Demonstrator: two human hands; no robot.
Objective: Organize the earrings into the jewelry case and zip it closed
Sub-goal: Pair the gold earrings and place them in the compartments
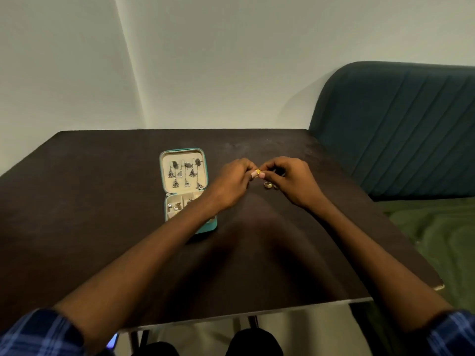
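Two forearms in rolled blue plaid sleeves [38, 332] reach from six o'clock across the dark desk [77, 227]. The left hand [232, 182] and right hand [290, 179] meet near the desk's middle, fingertips curled and pinching between them a small gold earring [258, 172] with pale ends. Just below the right hand, at about five o'clock from the earring, more small gold pieces [268, 185] lie on the desk. At nine o'clock from the hands sits the open teal jewelry case [162, 176], dangling silver earrings [186, 174] hung in its lid, its near compartments partly hidden by the left forearm. At two o'clock stands a dark teal sofa [398, 129].
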